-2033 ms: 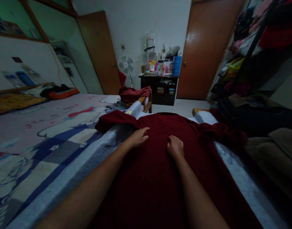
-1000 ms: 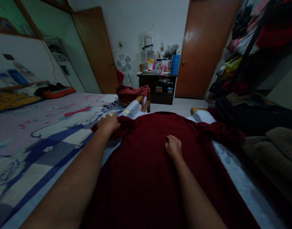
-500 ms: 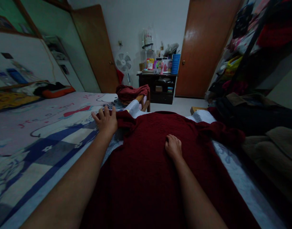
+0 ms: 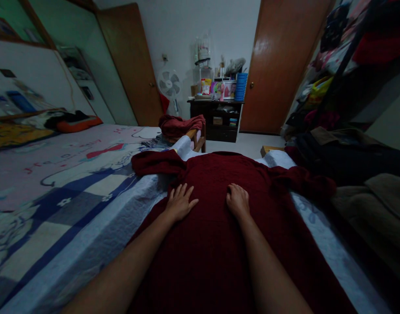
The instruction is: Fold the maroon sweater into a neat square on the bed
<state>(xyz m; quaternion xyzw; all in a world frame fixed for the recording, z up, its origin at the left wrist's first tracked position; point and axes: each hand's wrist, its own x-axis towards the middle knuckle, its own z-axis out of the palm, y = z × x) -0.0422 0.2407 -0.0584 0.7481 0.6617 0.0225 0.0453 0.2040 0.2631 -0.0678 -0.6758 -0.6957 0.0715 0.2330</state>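
A dark red long garment [image 4: 213, 244] lies spread out on a pale quilted cover [image 4: 121, 222], its neckline at the far end and a sleeve out to each side. My left hand [image 4: 180, 202] rests on the garment's left part, palm down with its fingers spread, holding nothing. To the right, my right hand [image 4: 238, 199] lies on the middle of the garment with its fingers curled under; whatever they may grip is hidden. The left sleeve [image 4: 156, 162] stretches over the cover's edge, and the right sleeve [image 4: 306, 179] reaches toward a pile of clothes.
A bed with a patterned sheet [image 4: 69, 165] fills the left. Dark and brown clothes [image 4: 376, 200] are heaped at the right. Beyond the garment are a wooden chair [image 4: 200, 141] with red cloth, a dark cabinet [image 4: 216, 135] and a fan [image 4: 169, 84].
My left hand has come off the left sleeve and moved right and nearer, onto the garment's body. The left sleeve now shows in full. My right hand has stayed in place.
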